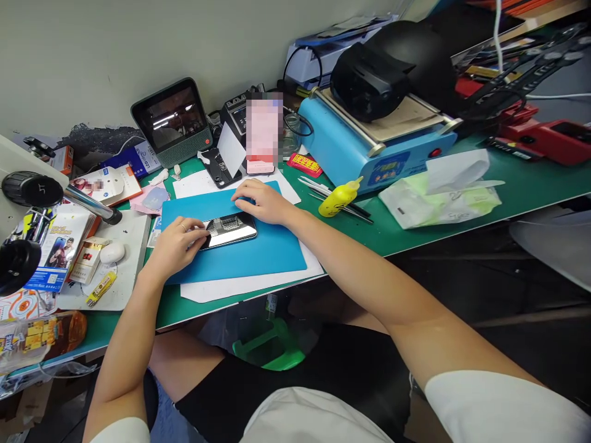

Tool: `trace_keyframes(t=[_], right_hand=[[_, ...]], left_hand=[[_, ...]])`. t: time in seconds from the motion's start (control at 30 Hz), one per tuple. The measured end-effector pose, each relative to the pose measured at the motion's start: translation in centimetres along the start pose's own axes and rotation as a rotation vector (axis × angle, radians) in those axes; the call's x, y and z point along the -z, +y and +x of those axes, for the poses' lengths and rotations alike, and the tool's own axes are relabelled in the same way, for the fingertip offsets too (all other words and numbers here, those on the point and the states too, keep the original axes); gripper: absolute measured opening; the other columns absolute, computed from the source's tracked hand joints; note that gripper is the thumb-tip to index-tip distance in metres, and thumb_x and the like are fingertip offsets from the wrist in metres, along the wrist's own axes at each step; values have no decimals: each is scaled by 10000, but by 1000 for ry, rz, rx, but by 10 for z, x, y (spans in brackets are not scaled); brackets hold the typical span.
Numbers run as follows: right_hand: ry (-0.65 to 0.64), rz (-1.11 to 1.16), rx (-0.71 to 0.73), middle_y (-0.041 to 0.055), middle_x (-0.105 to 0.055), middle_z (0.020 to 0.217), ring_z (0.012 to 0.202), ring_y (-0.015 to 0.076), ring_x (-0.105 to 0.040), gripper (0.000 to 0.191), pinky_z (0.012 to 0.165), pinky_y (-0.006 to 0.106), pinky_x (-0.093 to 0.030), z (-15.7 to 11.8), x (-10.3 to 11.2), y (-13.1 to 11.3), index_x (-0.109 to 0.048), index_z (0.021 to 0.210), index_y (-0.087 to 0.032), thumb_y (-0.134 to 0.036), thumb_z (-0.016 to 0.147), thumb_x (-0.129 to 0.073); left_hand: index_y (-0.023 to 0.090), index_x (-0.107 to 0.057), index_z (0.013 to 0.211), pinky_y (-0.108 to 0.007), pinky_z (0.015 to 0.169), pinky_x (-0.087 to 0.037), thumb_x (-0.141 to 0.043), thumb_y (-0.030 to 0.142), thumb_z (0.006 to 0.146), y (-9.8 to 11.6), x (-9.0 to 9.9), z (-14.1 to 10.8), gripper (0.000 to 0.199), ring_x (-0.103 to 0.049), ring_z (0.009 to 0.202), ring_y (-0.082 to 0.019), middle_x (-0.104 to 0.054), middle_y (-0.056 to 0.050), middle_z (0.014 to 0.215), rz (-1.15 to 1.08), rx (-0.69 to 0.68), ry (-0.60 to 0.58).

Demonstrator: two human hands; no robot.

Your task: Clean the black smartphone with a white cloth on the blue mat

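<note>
A dark phone (233, 230) with a glossy, reflecting screen lies flat on the blue mat (231, 264). My left hand (181, 245), with a ring on one finger, pinches the phone's left end between thumb and fingers. Over the phone's far right edge, my right hand (259, 202) rests with its fingers bent and somewhat apart, and nothing shows in its grasp. White paper (203, 291) sticks out from under the mat. Behind the mat, an opened phone part (217, 167) leans near a propped phone with a pink screen (263, 135).
A blue machine (364, 147) carries a black headset (369, 80). Tweezers, a yellow bottle (340, 198) and a tissue pack (441, 197) lie to the right. A smart display (170, 117) stands behind. At left, a microscope stand (92, 203) overhangs cards and a lighter (101, 289).
</note>
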State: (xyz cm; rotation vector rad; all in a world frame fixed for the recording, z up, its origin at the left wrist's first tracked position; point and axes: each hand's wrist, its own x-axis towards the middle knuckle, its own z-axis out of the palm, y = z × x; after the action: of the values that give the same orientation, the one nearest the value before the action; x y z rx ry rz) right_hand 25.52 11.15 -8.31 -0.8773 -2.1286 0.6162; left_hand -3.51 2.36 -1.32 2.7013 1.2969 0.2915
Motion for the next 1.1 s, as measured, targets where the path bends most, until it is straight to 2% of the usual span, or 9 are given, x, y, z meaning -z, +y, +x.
trace_keyframes(t=[0.13, 0.3, 0.43, 0.6, 0.67, 0.77, 0.93, 1.03, 1.1], right_hand=[[0, 4, 3, 121, -719, 1120, 1085, 322, -632, 271, 999, 539, -518, 1, -1, 0, -758, 1057, -238, -392, 1021, -538], [12, 1, 14, 118, -725, 1107, 1088, 314, -639, 264, 997, 524, -517, 2, -1, 1, -747, 1049, -235, -396, 1024, -539], [19, 9, 20, 120, -725, 1103, 1088, 311, -642, 258, 989, 519, -522, 2, -1, 0, -743, 1044, -227, -389, 1018, -543], [15, 11, 23, 117, -730, 1099, 1090, 322, -643, 248, 987, 531, -520, 3, -1, -1, -747, 1046, -237, -382, 1013, -549], [14, 13, 23, 116, -730, 1107, 1098, 322, -642, 247, 986, 527, -521, 3, -1, -1, -748, 1054, -241, -381, 1013, -548], [10, 6, 19, 118, -728, 1115, 1105, 324, -639, 248, 992, 531, -521, 3, -1, -1, -746, 1057, -242, -379, 1014, -544], [-9, -10, 13, 128, -728, 1129, 1111, 334, -636, 264, 1008, 545, -514, 4, -1, -2, -747, 1071, -235, -385, 1017, -536], [-11, -8, 15, 130, -725, 1136, 1117, 328, -637, 269, 1011, 533, -514, 4, -1, -2, -745, 1075, -229, -384, 1022, -532], [-3, -9, 20, 130, -725, 1126, 1113, 323, -640, 261, 1009, 526, -515, 4, -2, -1, -743, 1069, -225, -377, 1019, -537]], left_hand=[[226, -772, 1275, -474, 997, -552, -389, 472, 1121, 6, 3, 0, 480, -655, 1143, -302, -728, -128, 1322, -31, -19, -74], [183, -687, 1429, -483, 1055, -543, -361, 475, 1132, 6, 2, -1, 529, -647, 1251, -321, -699, -149, 1415, -40, -5, -49], [184, -735, 1358, -487, 1072, -532, -347, 447, 1138, 5, 1, 0, 518, -642, 1244, -316, -728, -130, 1384, -13, 33, -14], [195, -819, 1134, -479, 988, -556, -350, 465, 1134, 6, 5, 1, 541, -666, 1118, -302, -766, -117, 1290, -23, 37, -64], [202, -824, 1109, -473, 978, -555, -358, 473, 1130, 6, 7, 1, 539, -674, 1083, -293, -768, -118, 1258, -40, 30, -74], [214, -804, 1204, -479, 1009, -546, -387, 501, 1120, 7, 6, 1, 513, -668, 1129, -301, -746, -122, 1302, -53, 14, -92], [218, -708, 1401, -529, 1127, -497, -411, 547, 1109, 13, -5, 6, 531, -604, 1314, -340, -681, -133, 1455, -58, -52, -108], [200, -677, 1441, -534, 1196, -451, -420, 552, 1109, 16, -8, 10, 548, -565, 1389, -341, -659, -136, 1503, -63, -96, -110], [181, -691, 1418, -540, 1186, -456, -407, 542, 1114, 17, -7, 10, 551, -578, 1366, -343, -669, -146, 1488, -46, -79, -104]])
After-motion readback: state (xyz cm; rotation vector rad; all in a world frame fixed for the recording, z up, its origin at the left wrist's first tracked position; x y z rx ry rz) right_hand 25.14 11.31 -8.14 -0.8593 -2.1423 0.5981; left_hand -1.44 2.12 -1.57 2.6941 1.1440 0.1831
